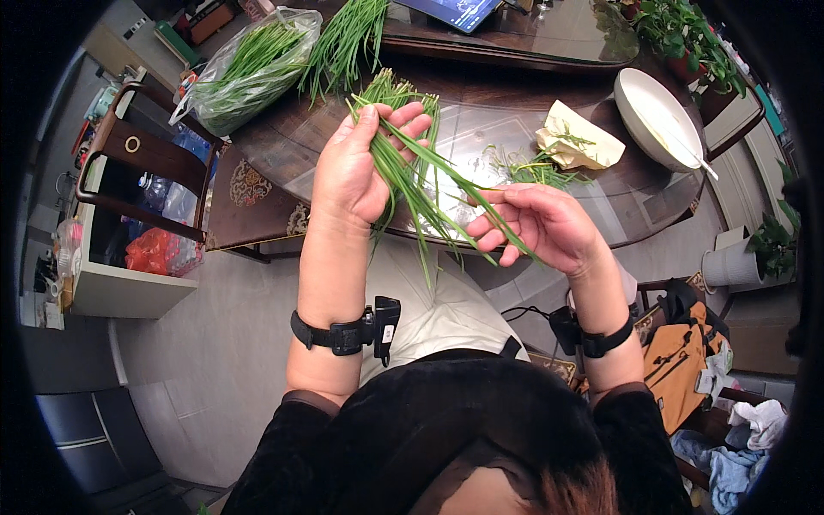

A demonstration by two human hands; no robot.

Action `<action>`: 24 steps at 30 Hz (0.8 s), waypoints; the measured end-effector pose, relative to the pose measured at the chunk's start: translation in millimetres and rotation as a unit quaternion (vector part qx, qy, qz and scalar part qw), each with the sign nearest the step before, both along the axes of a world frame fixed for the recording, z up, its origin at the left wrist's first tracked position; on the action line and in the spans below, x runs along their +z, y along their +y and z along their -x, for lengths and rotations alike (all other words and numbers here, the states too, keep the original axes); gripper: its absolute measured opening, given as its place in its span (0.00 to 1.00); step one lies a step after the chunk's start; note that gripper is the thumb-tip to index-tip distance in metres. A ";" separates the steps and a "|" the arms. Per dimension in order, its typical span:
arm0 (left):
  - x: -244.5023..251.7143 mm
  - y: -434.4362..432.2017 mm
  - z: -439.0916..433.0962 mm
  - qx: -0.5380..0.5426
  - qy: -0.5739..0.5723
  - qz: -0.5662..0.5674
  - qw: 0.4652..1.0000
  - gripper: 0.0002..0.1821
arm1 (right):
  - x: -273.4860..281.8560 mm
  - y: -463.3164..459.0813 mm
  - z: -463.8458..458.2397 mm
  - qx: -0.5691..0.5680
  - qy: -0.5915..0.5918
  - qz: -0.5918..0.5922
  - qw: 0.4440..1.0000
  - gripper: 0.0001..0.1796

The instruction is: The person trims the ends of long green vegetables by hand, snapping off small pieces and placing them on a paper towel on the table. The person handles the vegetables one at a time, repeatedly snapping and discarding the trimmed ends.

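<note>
A small bundle of green garlic chives (412, 174) lies across my left hand (370, 154), its stem ends under my thumb. My right hand (531, 222) has a few of the long leaves between its fingers, near their tips. Behind my left hand another bunch of chives (390, 90) rests on the glass-topped wooden table (283, 148). Short trimmed bits of chive (537, 172) lie beyond my right hand, some on a crumpled beige paper (579, 138).
A plastic bag of chives (257, 71) and a loose pile (347, 45) are at the back left. A white bowl (660, 119) with a utensil stands at the right. A tablet (454, 9) and potted plant (682, 38) are farther back; a wooden chair (145, 154) stands left.
</note>
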State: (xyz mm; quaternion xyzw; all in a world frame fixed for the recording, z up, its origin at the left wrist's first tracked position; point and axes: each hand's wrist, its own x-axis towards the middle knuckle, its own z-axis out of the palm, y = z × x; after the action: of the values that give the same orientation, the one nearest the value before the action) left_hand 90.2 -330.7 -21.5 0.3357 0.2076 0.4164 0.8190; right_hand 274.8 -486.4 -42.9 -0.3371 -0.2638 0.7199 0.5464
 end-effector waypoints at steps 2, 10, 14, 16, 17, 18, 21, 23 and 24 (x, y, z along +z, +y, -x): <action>0.6 0.6 0.4 0.003 -0.004 -0.007 1.000 0.11 | -1.6 1.2 -2.1 0.016 0.009 0.001 1.000 0.24; 0.5 3.4 2.1 0.002 -0.008 -0.026 1.000 0.11 | -4.7 1.0 -6.3 0.052 0.053 0.010 0.997 0.29; 2.7 2.0 0.0 0.006 -0.010 -0.034 0.999 0.11 | -4.4 0.6 -4.8 0.045 0.048 0.012 0.998 0.29; 4.1 0.6 -1.1 0.009 -0.009 -0.030 0.999 0.11 | -4.7 1.5 -2.5 0.046 0.050 0.004 0.998 0.26; 4.7 -0.1 -1.8 0.010 -0.012 -0.024 1.000 0.10 | -4.9 2.2 -1.2 0.053 0.057 -0.009 0.997 0.25; 5.4 -0.8 -2.6 0.013 -0.011 -0.023 1.000 0.10 | -4.9 3.3 0.1 0.042 0.022 -0.017 0.999 0.25; 7.2 -3.6 -4.2 0.020 -0.008 -0.024 0.999 0.11 | -4.4 5.6 4.0 0.019 -0.057 -0.036 0.998 0.23; 8.5 -4.9 -5.2 0.029 0.002 -0.025 0.999 0.11 | -3.2 5.3 6.2 0.001 -0.097 -0.020 0.995 0.21; 9.0 -5.7 -6.0 0.031 0.002 -0.029 0.999 0.11 | -2.6 6.0 7.1 0.002 -0.096 -0.010 0.995 0.20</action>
State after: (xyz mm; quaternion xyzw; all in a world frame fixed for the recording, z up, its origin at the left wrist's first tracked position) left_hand 96.2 -336.4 -12.5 0.3535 0.2073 0.4471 0.7951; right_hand 267.7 -480.4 -45.5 -0.3987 -0.3231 0.6829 0.5200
